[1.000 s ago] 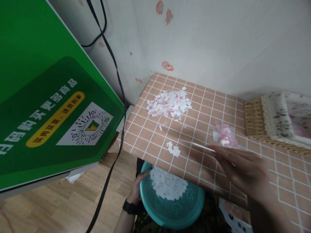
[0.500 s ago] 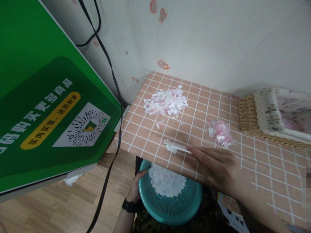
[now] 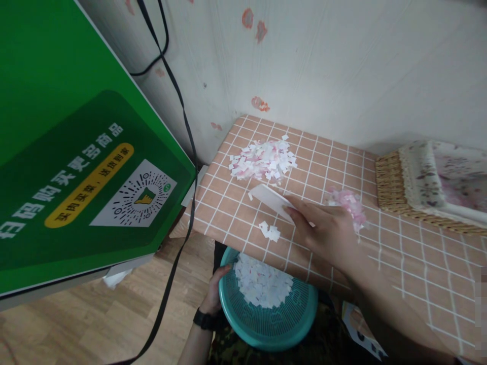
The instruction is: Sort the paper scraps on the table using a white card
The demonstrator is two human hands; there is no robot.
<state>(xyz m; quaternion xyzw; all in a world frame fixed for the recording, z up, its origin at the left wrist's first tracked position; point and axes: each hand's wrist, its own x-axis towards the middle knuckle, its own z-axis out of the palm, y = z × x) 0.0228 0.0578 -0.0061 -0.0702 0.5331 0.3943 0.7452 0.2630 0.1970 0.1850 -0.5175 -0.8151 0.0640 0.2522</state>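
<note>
My right hand (image 3: pixel 323 223) pinches a flat white card (image 3: pixel 272 198) over the checked tabletop. Just below the card lies a small cluster of white paper bits (image 3: pixel 270 232). Beyond it spreads a larger heap of white and pink paper bits (image 3: pixel 264 159). Under the table's front edge, my left hand (image 3: pixel 217 286) grips the rim of a round teal plastic basket (image 3: pixel 266 332), its thumb over the edge and its other fingers hidden. White paper pieces (image 3: pixel 262 284) with a few pink specks fill the basket's far part.
A pink and clear crumpled pile (image 3: pixel 350 205) sits behind my right hand. At the right stands a cloth-lined wicker basket (image 3: pixel 390 182). A black cable (image 3: pixel 192 167) hangs at the left, in front of a green sign panel (image 3: pixel 95 66). The wall (image 3: pixel 342 66) borders the table (image 3: pixel 323 162).
My right hand has lifted the card away from the small cluster, up and toward the large heap, turning its flat face up. My left hand still holds the basket.
</note>
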